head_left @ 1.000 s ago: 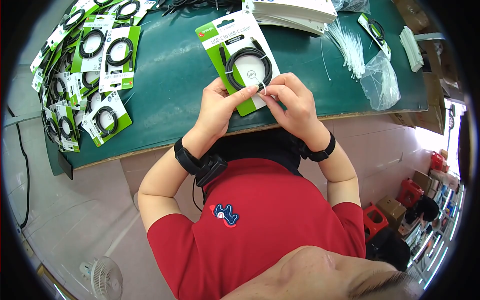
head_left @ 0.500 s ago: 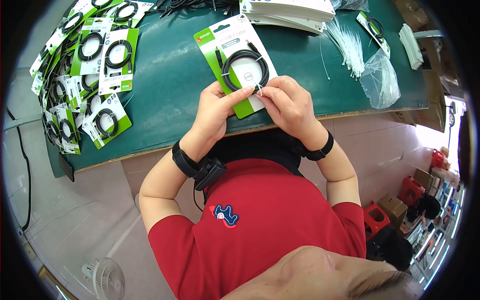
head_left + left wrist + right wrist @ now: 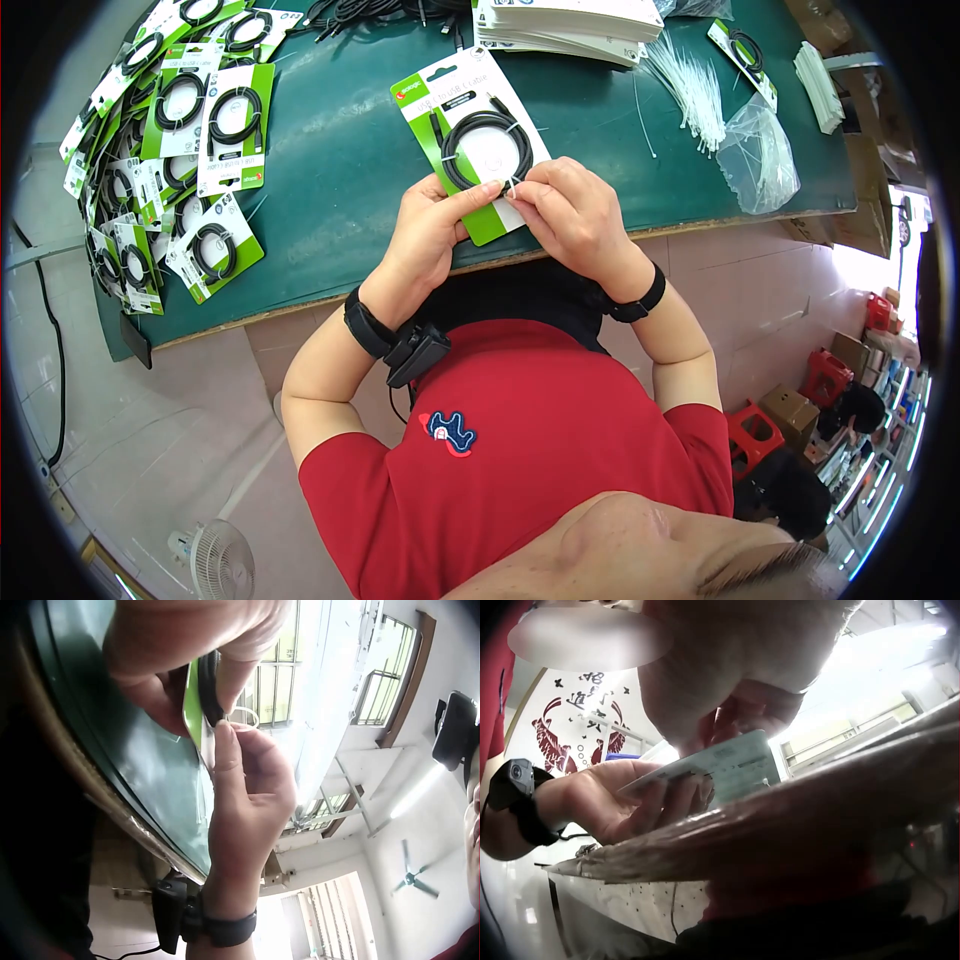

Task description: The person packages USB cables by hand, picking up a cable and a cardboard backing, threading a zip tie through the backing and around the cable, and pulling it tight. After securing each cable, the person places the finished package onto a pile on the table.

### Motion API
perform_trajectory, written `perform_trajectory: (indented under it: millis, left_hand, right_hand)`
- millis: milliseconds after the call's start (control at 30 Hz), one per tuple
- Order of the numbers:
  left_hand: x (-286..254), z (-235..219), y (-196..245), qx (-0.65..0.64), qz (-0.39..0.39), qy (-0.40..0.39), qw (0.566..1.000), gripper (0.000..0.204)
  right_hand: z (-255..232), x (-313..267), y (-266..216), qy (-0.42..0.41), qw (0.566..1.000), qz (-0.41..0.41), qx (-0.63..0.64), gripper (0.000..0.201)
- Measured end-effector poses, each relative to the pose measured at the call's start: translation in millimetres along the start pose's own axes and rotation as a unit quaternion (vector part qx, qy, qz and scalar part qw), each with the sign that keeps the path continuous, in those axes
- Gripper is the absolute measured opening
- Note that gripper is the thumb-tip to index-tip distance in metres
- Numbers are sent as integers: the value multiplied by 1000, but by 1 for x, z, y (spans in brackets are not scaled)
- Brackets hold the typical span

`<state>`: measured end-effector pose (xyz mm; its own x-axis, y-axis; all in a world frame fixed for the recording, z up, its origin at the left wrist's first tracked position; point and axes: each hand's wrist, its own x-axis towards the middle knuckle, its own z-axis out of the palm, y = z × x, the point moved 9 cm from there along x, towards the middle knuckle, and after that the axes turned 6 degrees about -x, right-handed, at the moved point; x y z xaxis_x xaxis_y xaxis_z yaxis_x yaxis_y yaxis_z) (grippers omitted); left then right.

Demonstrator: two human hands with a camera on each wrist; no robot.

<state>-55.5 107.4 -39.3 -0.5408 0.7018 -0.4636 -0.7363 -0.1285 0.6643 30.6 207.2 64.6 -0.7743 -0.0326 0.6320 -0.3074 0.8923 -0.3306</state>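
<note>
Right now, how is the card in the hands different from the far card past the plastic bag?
The left hand grips the held card; no hand touches the far card. The held card is near the person's edge of the table, while the far card lies farther back. The held card looks wider, the far card narrower. Both carry a coiled black cable.

The head view is bright and sharp at center, with fisheye bending, black corners and glare by the doorway at right. Blown-out windows and a tube light (image 3: 420,790) wash out the left wrist view; the right wrist view is hazy, its near hand dark and blurred.
</note>
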Motion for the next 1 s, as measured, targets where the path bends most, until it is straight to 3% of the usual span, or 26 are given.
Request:
perform_trajectory:
  millis: [67, 167, 200, 300, 433, 700, 833, 1000]
  left_hand:
    - [-1, 0, 2, 5, 1, -4, 1000, 29]
    - [-7, 4, 7, -46, -8, -29, 998, 30]
    - [-9, 5, 10, -39, -7, -32, 999, 30]
    - [-14, 17, 13, -82, -24, -75, 994, 31]
    - [-12, 19, 6, -85, -44, -97, 991, 34]
    - [-15, 23, 3, -90, -65, -105, 988, 37]
    - [-16, 25, 4, -104, -72, -113, 986, 37]
    - [-18, 26, 9, -105, -57, -112, 986, 37]
  right_hand:
    - [-3, -2, 1, -3, 1000, 1, 2, 15]
    - [-31, -16, 44, 97, 968, 177, 150, 20]
    - [-32, -17, 45, 104, 967, 176, 149, 20]
    - [3, -25, 53, -44, 941, 231, 244, 30]
    - [10, -24, 39, -26, 953, 175, 244, 39]
    - [-1, -18, 30, 25, 961, 121, 246, 34]
    - [3, -22, 32, -16, 981, 106, 162, 34]
    - [3, -21, 39, -19, 966, 139, 216, 34]
